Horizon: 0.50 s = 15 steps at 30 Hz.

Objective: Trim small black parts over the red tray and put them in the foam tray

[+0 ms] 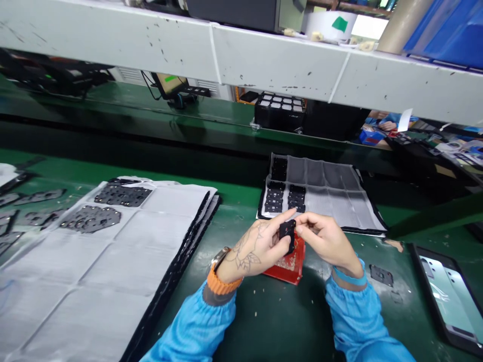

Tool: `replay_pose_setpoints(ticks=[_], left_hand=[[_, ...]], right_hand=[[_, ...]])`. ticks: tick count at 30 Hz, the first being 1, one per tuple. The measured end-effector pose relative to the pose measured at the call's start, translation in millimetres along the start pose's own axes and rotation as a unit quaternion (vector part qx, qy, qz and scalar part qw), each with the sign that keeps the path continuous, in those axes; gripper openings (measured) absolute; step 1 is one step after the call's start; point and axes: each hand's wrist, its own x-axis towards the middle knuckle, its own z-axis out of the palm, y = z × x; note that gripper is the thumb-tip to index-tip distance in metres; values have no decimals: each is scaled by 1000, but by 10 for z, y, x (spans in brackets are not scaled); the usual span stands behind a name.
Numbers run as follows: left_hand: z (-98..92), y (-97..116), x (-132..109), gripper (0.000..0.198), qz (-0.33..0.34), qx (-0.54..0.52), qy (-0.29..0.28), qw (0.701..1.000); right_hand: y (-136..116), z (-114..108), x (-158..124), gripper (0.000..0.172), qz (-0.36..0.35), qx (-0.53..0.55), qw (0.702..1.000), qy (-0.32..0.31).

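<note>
A small black plate-like part [287,232] is held up in front of me, gripped between the thumb and fingers of my left hand [260,246]. My right hand [325,237] is closed in a pinch at the part's right edge; whatever its fingertips hold is too small to make out. Below both hands lies a red tray [289,275] with small pale pieces in it, partly hidden by my left hand. Just beyond them, a pocketed sheet [332,206] carries several similar black parts [274,197] in its left compartments.
A larger stack of white pocketed sheets [105,266] with dark plates [91,219] covers the left. At right are a loose dark plate [381,275] and a phone in a black tray [449,296]. A shelf beam [264,60] crosses above; another person's hands [388,124] show far right.
</note>
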Motion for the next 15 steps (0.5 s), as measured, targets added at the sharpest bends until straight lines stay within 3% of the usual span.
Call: replay_pose_setpoints(ticks=[6,15], left_hand=[[-42,42,5,57,-41,-109,4,993],[-52,94,-10,55,-18,-65,3,998]], right_hand=[[-70,-8,-34,11,-13,46,999,-8],[-68,-8,-36,16,4,18,1000,-3]])
